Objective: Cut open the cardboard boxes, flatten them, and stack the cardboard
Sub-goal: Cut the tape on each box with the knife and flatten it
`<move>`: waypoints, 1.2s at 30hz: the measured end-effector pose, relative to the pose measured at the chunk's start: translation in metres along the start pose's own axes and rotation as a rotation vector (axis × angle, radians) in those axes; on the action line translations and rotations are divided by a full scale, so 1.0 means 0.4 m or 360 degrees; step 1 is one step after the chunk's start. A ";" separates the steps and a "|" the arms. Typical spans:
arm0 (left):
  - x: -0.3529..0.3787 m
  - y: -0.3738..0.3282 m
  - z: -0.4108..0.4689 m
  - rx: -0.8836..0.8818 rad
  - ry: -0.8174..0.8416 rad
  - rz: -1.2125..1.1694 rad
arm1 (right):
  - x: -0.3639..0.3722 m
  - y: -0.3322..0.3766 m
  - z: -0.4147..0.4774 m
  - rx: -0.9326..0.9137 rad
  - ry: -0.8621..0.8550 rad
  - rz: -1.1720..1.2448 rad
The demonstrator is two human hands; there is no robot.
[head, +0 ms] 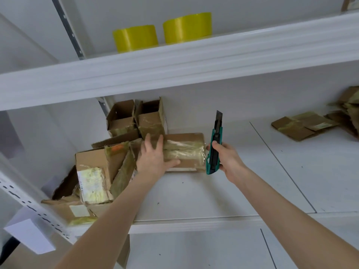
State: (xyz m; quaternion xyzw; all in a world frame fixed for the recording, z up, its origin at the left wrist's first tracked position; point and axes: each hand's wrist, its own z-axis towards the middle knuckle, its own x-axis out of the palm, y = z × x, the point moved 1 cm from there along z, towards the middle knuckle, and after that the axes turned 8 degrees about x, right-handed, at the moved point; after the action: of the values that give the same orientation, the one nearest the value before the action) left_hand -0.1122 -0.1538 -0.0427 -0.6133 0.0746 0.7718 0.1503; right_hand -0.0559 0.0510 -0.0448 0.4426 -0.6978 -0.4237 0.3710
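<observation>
Left hand (153, 158) lies flat, fingers straight, on taped box (184, 152); right hand (227, 160) grips utility knife (214, 150), blade up, just beside it. Uncut boxes (101, 171) left of hands; flattened cardboard (305, 125) far right on shelf (213, 200) – much remains

Hidden under left hand (155, 158): left end of taped box (186, 152). Partly covered by right hand (227, 160): far side of knife (216, 133) handle. Far right of right hand, cut off by frame edge: flattened cardboard (303, 126). Below-left of left hand, too blurred to read: label (92, 184).
</observation>
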 end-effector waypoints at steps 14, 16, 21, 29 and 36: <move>-0.003 -0.081 0.083 0.0525 0.0020 0.0486 | -0.116 -0.073 -0.075 -0.0559 -0.0360 -0.1139; -0.005 -0.083 0.082 0.0561 0.0002 0.0483 | -0.119 -0.076 -0.083 -0.0617 -0.0407 -0.1276; -0.011 -0.083 0.074 0.0578 0.0059 0.0329 | -0.111 -0.059 -0.085 -0.0709 -0.0417 -0.1451; -0.011 -0.080 0.063 0.0587 -0.0025 0.0364 | -0.114 -0.033 -0.080 -0.0622 -0.0294 -0.1618; -0.004 -0.078 0.067 0.0588 -0.0078 0.0361 | -0.141 -0.059 -0.096 -0.0531 -0.0031 -0.1342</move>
State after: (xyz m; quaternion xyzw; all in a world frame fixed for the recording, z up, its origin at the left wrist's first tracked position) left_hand -0.1265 -0.1167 -0.0329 -0.5441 0.2796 0.7717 0.1741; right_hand 0.0044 0.0877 -0.0603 0.6183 -0.3822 -0.6487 0.2256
